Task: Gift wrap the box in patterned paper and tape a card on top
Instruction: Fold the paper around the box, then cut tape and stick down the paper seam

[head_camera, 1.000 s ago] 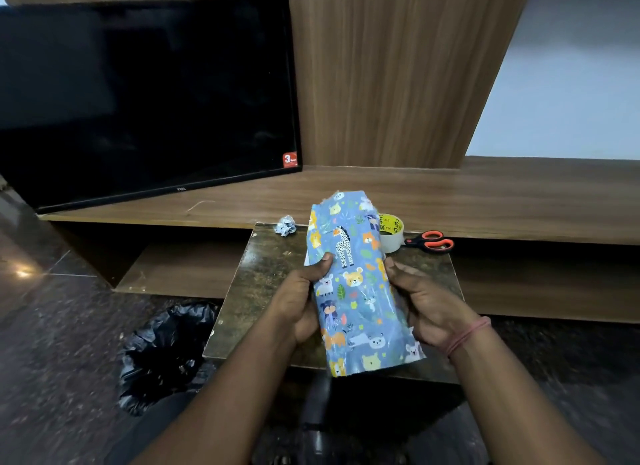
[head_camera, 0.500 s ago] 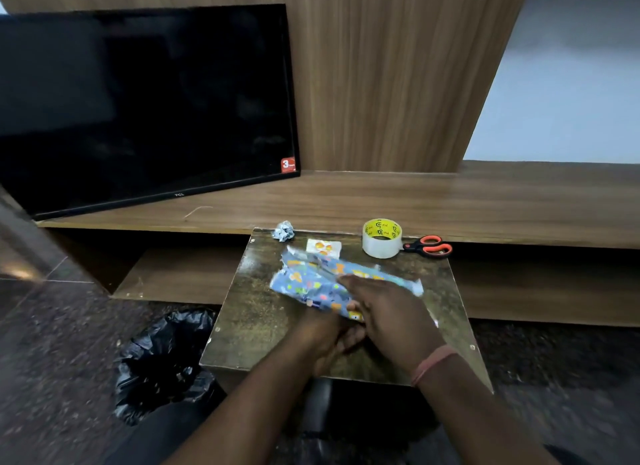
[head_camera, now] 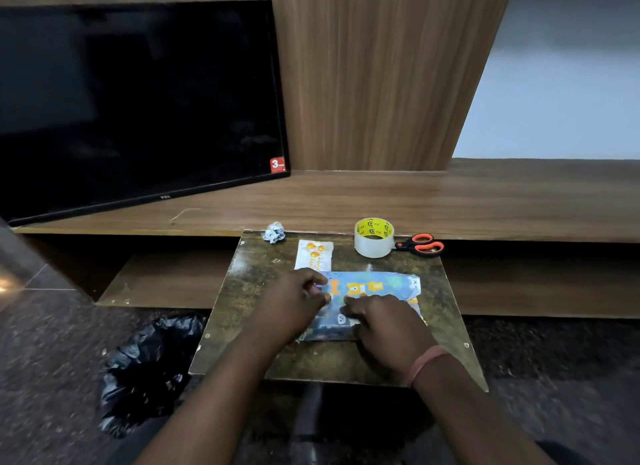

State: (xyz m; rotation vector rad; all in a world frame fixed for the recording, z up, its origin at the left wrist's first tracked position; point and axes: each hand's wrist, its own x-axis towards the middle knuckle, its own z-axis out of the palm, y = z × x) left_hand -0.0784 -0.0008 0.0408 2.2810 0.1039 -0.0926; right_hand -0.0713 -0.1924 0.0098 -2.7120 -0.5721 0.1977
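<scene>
Both hands are on the wrapped box point(head_camera: 372, 293), which lies flat on the small dark counter point(head_camera: 249, 298), long side running left to right, roughly at the counter's centre. Box is covered in blue patterned paper with animal figures. My left hand point(head_camera: 294, 307) sits at the box's left end, fingers curled, fingertips apparently pinching the paper there; the exact grip is hidden behind the knuckles. My right hand point(head_camera: 384, 322) lies over the near right part of the box, fingers bent down against the top face, pressing; I cannot tell whether it holds anything beyond the paper surface. Pink band point(head_camera: 424, 362) on right wrist.

Card point(head_camera: 314, 253), white with orange marks, lies flat just beyond the box's far left corner, partly behind my left hand. Tape roll point(head_camera: 374, 237) stands at the far edge of the counter, right of the card. Scissors point(head_camera: 420, 244) with orange handles lie just right of the roll. Crumpled paper ball point(head_camera: 274, 232) at far left corner. Black bag point(head_camera: 149, 371) on the floor, left of the counter. Dark TV point(head_camera: 138, 101) on the wooden shelf, far left.
</scene>
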